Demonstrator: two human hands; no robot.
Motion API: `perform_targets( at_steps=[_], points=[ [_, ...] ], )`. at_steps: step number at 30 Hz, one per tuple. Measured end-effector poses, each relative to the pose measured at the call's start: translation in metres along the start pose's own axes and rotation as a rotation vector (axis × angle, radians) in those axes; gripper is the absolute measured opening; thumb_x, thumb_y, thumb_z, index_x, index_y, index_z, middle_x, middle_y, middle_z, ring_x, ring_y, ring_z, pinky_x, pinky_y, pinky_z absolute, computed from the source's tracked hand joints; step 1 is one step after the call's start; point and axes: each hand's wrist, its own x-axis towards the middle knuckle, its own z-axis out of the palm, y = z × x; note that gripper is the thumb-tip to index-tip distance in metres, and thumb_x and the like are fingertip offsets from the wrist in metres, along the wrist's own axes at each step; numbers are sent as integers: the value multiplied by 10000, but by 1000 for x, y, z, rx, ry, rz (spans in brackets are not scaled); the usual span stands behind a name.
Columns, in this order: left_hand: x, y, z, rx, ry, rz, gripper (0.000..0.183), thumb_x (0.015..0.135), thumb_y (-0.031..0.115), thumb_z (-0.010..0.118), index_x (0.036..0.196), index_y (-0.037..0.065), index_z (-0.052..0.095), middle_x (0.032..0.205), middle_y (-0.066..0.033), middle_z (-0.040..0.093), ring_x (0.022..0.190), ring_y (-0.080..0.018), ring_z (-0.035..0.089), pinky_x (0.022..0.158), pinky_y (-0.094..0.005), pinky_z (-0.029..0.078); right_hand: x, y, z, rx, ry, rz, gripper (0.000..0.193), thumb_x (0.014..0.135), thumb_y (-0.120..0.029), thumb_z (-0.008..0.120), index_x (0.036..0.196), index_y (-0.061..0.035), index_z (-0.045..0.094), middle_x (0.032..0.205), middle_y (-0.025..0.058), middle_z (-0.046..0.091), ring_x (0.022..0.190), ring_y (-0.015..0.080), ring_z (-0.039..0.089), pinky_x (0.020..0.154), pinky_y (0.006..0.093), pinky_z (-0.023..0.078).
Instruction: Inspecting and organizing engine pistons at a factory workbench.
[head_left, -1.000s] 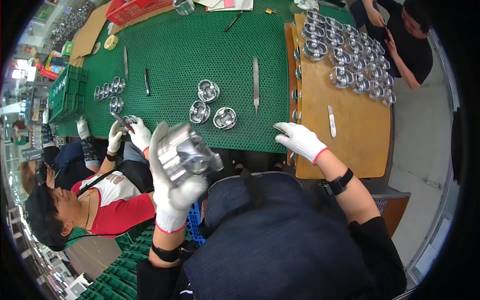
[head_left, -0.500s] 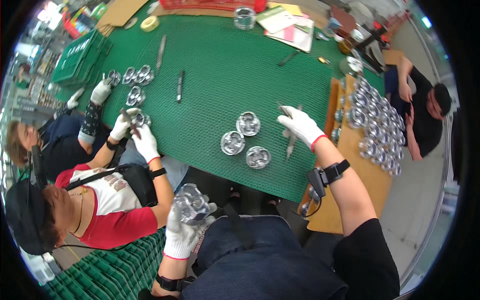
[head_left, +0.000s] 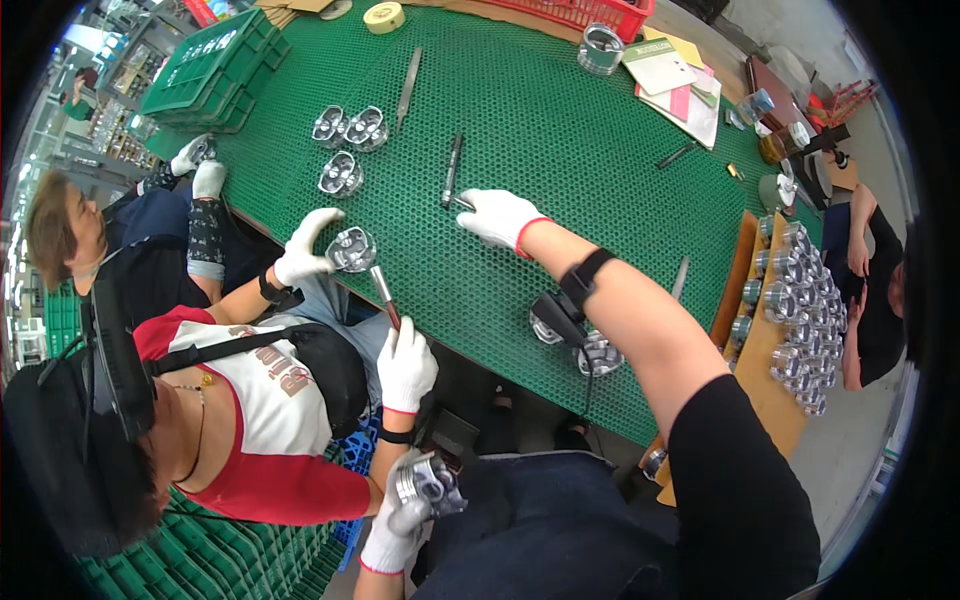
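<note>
Low in front of my body, my left hand, in a white glove, holds a silver engine piston tilted on its side. Over the green mat, my gloved right hand has its fingers pinched together. A thin dark bit shows at its fingertips, too small to name. Just beyond those fingertips lies a black marker. Beneath my right forearm, pistons on the mat are partly hidden. A slim metal blade-like tool lies to the right of that forearm.
At left, a co-worker's gloved hands hold a piston and a brown-handled tool. Several pistons and a flat file lie beyond. Green crates stand far left; rows of pistons fill a board at right.
My right hand has moved left, away from the slim tool to beside the marker. My left hand still holds the piston. The co-worker's hands have parted, and the view has shifted.
</note>
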Motion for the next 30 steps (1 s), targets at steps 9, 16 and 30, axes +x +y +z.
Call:
perform_targets(
  at_steps=[9,16,30],
  points=[
    [2,60,66,-300,954,-554,686,798,415,706,1283,9,440,1133,-151,592,1010,-281,634,811,-419,570,56,-5,38,-191,38,104,466,843,-455,585,1142,-99,621,1128,195,627,1035,342,617,877,423,509],
    [64,62,39,-965,711,-257,922,765,633,644,1380,11,352,1354,-239,437,1275,-471,400,948,-558,478,-105,-24,-22,503,3,-64,243,864,-292,581,963,-71,560,740,-5,558,558,65,551,464,228,413],
    [178,28,114,-1432,83,-738,1036,764,625,654,1418,-42,207,1398,-295,302,1296,-446,362,941,-691,395,-437,5,-34,969,206,188,323,839,-65,599,1156,-12,624,788,87,685,525,82,580,441,218,415]
  ],
)
